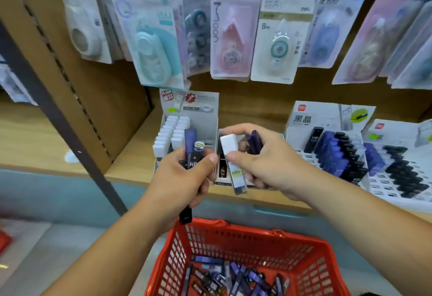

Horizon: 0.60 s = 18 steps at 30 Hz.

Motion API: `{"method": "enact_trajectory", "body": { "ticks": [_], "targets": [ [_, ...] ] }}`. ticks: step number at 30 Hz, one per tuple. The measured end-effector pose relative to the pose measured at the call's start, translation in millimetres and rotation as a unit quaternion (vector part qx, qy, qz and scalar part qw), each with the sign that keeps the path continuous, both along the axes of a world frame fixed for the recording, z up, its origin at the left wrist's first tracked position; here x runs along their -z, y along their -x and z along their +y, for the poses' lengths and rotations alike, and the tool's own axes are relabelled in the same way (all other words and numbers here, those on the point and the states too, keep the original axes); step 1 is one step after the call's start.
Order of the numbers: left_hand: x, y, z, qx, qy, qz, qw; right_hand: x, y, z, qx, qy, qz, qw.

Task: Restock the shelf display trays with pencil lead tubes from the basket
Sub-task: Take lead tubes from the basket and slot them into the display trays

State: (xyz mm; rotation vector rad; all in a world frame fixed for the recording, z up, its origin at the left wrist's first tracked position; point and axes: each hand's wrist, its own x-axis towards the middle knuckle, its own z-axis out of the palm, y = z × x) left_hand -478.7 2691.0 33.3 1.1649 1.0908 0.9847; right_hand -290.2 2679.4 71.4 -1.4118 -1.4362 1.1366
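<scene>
My left hand [184,176] grips a bunch of dark lead tubes [190,146], purple caps up, in front of the left display tray [163,132] with its white-capped tubes. My right hand [264,162] pinches a white-capped tube [233,162] between thumb and forefinger and holds some purple tubes [253,141] in its curled fingers. Both hands hover over a middle tray, mostly hidden. The red basket [311,249] below holds several loose purple and black tubes [236,277].
Two white trays [304,153] with rows of blue and black tubes stand to the right on the wooden shelf [131,162]. Correction tape packs [233,31] hang on pegs above. A dark metal upright [58,118] slants across the left.
</scene>
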Motion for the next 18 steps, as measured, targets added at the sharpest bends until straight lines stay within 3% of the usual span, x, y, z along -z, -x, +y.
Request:
{"method": "enact_trajectory", "body": {
  "ticks": [5, 18],
  "targets": [
    [22, 34, 6, -0.007, 0.101, 0.080, 0.992, 3, 25, 32, 0.074, -0.043, -0.027, 0.996],
    [33, 85, 12, -0.045, 0.117, 0.123, 0.984, 53, 81, 65, 0.063, -0.062, -0.106, 0.990]
  ]
}}
